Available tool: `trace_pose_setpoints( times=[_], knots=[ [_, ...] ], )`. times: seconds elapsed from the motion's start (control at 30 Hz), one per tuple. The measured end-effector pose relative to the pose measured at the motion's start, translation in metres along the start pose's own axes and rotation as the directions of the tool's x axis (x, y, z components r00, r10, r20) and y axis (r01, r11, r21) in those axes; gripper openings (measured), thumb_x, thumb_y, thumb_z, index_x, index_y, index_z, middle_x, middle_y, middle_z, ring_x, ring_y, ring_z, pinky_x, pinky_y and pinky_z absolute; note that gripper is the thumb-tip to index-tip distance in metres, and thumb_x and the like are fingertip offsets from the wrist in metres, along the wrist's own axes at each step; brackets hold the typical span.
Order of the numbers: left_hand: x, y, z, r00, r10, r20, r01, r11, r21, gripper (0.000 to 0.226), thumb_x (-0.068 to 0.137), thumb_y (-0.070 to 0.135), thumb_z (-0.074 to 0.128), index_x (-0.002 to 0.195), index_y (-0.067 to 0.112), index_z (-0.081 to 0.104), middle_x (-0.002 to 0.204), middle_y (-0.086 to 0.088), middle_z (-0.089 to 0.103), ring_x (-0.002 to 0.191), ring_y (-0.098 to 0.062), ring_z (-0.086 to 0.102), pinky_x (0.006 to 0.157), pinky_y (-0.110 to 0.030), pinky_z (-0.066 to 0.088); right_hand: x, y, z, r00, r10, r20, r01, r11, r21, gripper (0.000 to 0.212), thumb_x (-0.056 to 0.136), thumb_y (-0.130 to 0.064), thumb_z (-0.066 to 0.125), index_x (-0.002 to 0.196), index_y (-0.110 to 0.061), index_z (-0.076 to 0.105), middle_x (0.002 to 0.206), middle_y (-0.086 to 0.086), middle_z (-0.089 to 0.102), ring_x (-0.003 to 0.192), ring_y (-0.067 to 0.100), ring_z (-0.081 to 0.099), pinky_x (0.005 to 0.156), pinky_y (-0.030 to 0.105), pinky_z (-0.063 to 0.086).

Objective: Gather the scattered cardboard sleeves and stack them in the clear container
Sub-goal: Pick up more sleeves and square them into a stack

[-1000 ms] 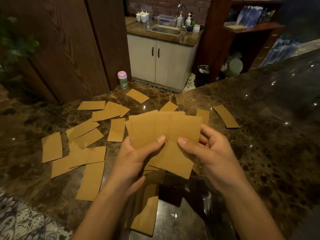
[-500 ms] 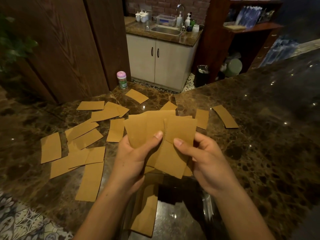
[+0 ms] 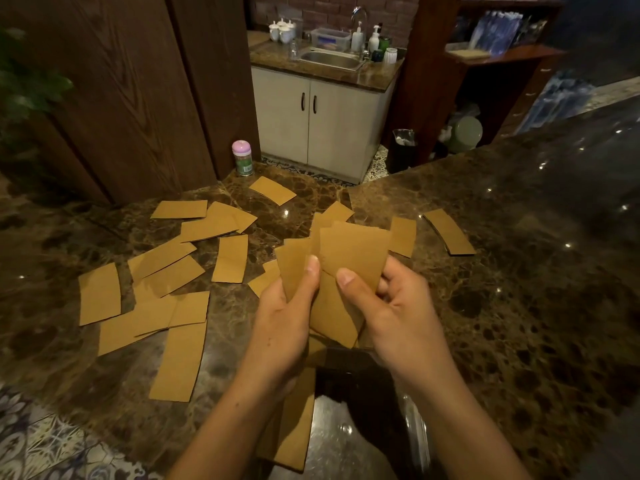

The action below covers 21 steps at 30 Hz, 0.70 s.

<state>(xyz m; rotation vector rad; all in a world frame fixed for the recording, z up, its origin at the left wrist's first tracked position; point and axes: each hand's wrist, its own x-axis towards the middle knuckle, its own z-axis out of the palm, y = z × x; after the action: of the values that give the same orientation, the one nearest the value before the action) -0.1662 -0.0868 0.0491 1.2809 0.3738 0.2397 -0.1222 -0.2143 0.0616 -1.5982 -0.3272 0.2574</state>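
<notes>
Both hands, left hand point(image 3: 282, 320) and right hand point(image 3: 398, 317), are closed on a bundle of cardboard sleeves point(image 3: 346, 268) directly above the clear container point(image 3: 415, 427); loose sleeves point(image 3: 173, 271) lie on the counter point(image 3: 519, 306).

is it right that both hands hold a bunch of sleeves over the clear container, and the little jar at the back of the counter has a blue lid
Not quite. In the head view the jar has a pink lid, not blue. The rest stands: the left hand and right hand hold a bunch of sleeves over the clear container.
</notes>
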Motion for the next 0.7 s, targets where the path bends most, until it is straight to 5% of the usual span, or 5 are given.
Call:
trace_pose_setpoints(
  times=[0.2, 0.4, 0.53, 0.6, 0.7],
  knots=[
    [-0.003, -0.003, -0.009, 0.993, -0.118, 0.017, 0.118, 0.968, -0.222, 0.038, 0.081, 0.017, 0.070, 0.118, 0.012, 0.062, 0.104, -0.012, 0.077, 0.095, -0.029, 0.075, 0.075, -0.036, 0.062, 0.010, -0.004, -0.014, 1.000, 0.021, 0.000, -0.021, 1.000, 0.011, 0.028, 0.101, -0.017, 0.063, 0.128, -0.025, 0.067, 0.114, -0.005, 0.078, 0.105, 0.015, 0.075, 0.088, 0.040, 0.064],
    [0.000, 0.011, -0.024, 0.970, -0.155, 0.187, 0.181, 0.974, -0.133, 0.038, 0.075, 0.001, 0.073, 0.109, 0.009, 0.059, 0.083, -0.013, 0.077, 0.076, -0.029, 0.074, 0.071, -0.038, 0.063, 0.034, -0.019, -0.041, 0.977, 0.173, 0.125, -0.190, 0.971, 0.144, 0.030, 0.099, -0.014, 0.063, 0.127, -0.021, 0.068, 0.112, 0.000, 0.080, 0.101, 0.018, 0.077, 0.072, 0.029, 0.062],
    [0.005, 0.016, -0.036, 0.976, -0.159, 0.151, 0.184, 0.968, -0.168, 0.055, 0.069, -0.002, 0.083, 0.115, 0.011, 0.055, 0.102, -0.024, 0.075, 0.089, -0.036, 0.074, 0.072, -0.044, 0.063, 0.034, -0.014, -0.045, 0.973, 0.176, 0.152, -0.191, 0.977, 0.092, 0.030, 0.098, -0.014, 0.063, 0.128, -0.016, 0.068, 0.113, 0.003, 0.080, 0.106, 0.022, 0.075, 0.083, 0.036, 0.062],
    [0.009, 0.019, -0.041, 0.977, -0.141, 0.158, 0.164, 0.976, -0.145, 0.053, 0.070, -0.001, 0.079, 0.116, 0.009, 0.054, 0.092, -0.020, 0.076, 0.080, -0.034, 0.074, 0.065, -0.039, 0.063, 0.031, -0.009, -0.046, 0.974, 0.163, 0.160, -0.175, 0.983, 0.061, 0.035, 0.093, -0.017, 0.066, 0.128, -0.018, 0.068, 0.114, 0.002, 0.079, 0.109, 0.023, 0.074, 0.087, 0.041, 0.060],
    [0.012, 0.023, -0.048, 0.964, -0.139, 0.228, 0.147, 0.989, -0.019, 0.054, 0.070, -0.003, 0.082, 0.115, 0.006, 0.055, 0.095, -0.024, 0.074, 0.081, -0.039, 0.072, 0.072, -0.043, 0.062, 0.032, -0.012, -0.051, 0.973, 0.157, 0.167, -0.184, 0.970, 0.160, 0.043, 0.083, -0.019, 0.069, 0.125, -0.018, 0.069, 0.109, 0.001, 0.080, 0.098, 0.015, 0.077, 0.072, 0.027, 0.062]
  ],
)
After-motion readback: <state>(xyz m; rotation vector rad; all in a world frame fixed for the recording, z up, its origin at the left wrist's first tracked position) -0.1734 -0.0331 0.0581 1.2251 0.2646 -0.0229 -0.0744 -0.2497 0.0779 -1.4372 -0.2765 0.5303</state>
